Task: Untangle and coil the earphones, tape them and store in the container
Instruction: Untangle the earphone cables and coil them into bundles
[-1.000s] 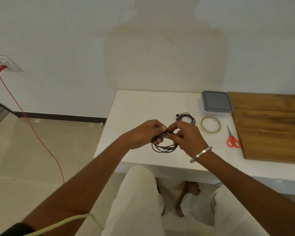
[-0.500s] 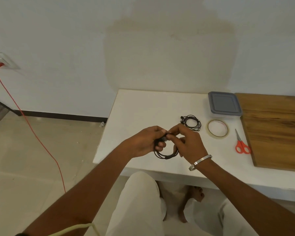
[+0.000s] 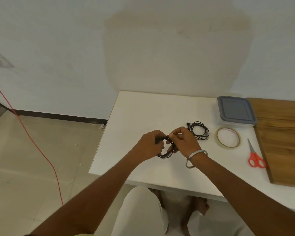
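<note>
Both hands, left [image 3: 149, 144] and right [image 3: 184, 142], pinching black earphone coil [image 3: 167, 153] just above tabletop [image 3: 143, 113], loops kept closed for taping. Tape roll [image 3: 219, 142], scissors [image 3: 255, 159], lidded container [image 3: 236, 110] right of coil, within reach.

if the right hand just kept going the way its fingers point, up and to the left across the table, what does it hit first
Probably the left hand. The right hand pinches the held earphones facing it, with only that cable between them. Depth is unclear.
</note>
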Demonstrator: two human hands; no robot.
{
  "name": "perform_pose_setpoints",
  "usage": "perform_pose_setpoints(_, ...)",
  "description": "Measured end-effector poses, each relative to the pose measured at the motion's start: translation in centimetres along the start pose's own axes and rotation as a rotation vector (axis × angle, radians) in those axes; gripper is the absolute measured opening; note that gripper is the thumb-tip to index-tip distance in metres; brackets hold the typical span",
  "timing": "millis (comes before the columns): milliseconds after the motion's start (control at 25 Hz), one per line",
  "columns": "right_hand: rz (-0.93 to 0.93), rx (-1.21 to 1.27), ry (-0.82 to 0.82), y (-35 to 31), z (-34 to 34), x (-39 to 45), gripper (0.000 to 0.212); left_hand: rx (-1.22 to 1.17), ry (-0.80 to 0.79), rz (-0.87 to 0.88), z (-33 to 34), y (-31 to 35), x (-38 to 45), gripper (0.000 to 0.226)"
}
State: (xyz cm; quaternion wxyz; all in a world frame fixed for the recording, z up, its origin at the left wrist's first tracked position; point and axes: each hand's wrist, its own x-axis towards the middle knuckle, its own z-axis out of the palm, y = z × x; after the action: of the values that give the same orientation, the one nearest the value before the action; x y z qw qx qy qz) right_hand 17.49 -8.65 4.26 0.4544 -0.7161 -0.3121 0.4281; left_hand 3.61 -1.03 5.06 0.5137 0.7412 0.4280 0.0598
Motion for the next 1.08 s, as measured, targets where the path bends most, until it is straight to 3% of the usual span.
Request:
perform_pose_setpoints(240,0.008,-0.132,0.055,0.8,1.7,5.0,0.012,0.35,0.165,0.079,0.3,-2.3,4.3,0.034)
perform_pose_setpoints(520,-0.056,-0.354,0.097,2.1,3.4,8.5,0.014,0.41,0.235,0.084,-0.6,-4.7,7.2,0.037)
perform_pose_setpoints(680,-0.164,-0.506,0.122,2.4,4.1,9.6,0.014,0.306,0.284,0.087,-0.9,-5.7,8.0,0.029)
perform_pose_setpoints(880,-0.198,-0.639,0.038,2.7,3.6,9.5,0.036,0.377,0.224,0.05,-1.5,-5.2,7.7,0.029)
perform_pose_setpoints(1000,-0.223,-0.601,-0.028,2.2,3.0,8.9,0.045,0.421,0.174,0.021,-1.7,-4.6,7.6,0.031)
perform_pose_setpoints(1080,-0.269,-0.56,-0.024,1.6,1.9,8.3,0.039,0.459,0.19,0.006,-1.7,-4.0,7.7,0.031)
